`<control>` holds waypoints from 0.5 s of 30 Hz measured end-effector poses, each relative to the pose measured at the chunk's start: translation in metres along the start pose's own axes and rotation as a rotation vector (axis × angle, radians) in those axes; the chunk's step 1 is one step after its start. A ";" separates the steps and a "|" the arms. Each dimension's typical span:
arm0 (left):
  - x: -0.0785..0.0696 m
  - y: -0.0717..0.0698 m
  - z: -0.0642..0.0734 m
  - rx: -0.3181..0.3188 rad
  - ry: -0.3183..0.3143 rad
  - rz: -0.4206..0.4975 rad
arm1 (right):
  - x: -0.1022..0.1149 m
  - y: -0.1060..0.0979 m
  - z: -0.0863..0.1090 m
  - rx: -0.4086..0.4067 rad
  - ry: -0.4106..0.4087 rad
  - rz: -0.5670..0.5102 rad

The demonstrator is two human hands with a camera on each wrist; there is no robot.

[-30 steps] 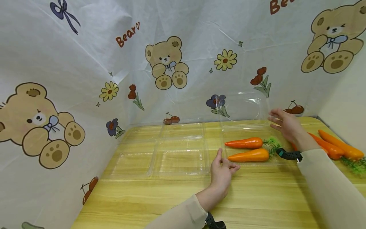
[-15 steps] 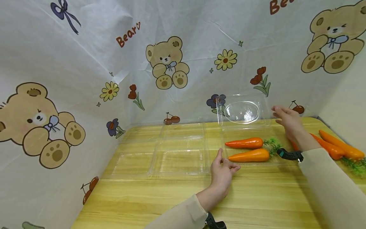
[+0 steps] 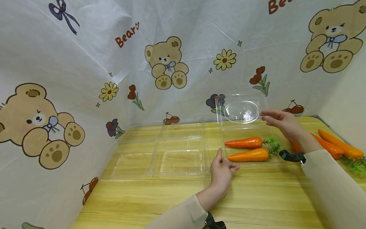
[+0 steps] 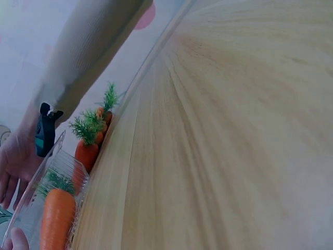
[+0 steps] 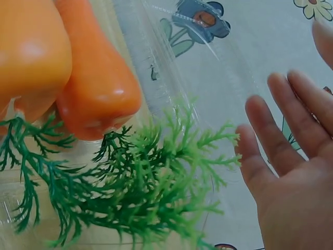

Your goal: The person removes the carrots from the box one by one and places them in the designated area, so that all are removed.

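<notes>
A clear plastic clamshell box [image 3: 274, 163] stands at the right of the table with its lid [image 3: 243, 111] raised against the back wall. Inside lie a red-orange carrot [image 3: 244, 142] and an orange carrot [image 3: 250, 155], leafy green tops pointing right. My left hand [image 3: 221, 175] is at the box's front left corner, fingers spread around it; a fingertip [image 4: 20, 239] shows by the rim in the left wrist view. At the lid's right edge is my right hand [image 3: 287, 125], overlapping it. The right wrist view shows its fingers [image 5: 281, 135] extended beside the green tops [image 5: 151, 177], holding nothing.
Two more clear plastic boxes, a middle one [image 3: 183, 173] and a left one [image 3: 131, 175], stand open to the left. Several loose carrots [image 3: 340, 144] lie at the far right, partly behind the right arm. A bear-print sheet [image 3: 194, 63] covers the wall behind.
The raised lid has shifted slightly, and an oval glare now shows on it. My right hand drew back a little, then moved left onto its edge. The left hand has stayed put.
</notes>
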State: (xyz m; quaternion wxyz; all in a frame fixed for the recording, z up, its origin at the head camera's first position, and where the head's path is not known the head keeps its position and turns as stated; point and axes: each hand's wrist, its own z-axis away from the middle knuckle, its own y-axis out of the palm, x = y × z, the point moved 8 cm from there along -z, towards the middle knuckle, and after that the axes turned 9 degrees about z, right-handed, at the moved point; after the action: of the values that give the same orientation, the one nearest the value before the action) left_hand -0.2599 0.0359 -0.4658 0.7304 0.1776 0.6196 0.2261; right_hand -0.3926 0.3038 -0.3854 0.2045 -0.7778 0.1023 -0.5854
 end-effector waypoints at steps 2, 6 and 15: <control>-0.001 0.000 0.000 0.000 -0.002 0.000 | 0.000 0.003 -0.001 0.028 -0.020 -0.010; -0.002 0.000 0.001 0.007 -0.003 -0.005 | 0.000 0.009 -0.001 0.097 -0.034 0.002; -0.003 0.001 0.001 0.013 -0.002 -0.012 | 0.004 0.027 0.003 0.230 -0.037 0.161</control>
State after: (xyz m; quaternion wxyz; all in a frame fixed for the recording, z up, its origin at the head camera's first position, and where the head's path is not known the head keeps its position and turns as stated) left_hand -0.2596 0.0353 -0.4627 0.7313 0.1789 0.6213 0.2175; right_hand -0.3869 0.2789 -0.3945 0.3407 -0.7491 0.0930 -0.5605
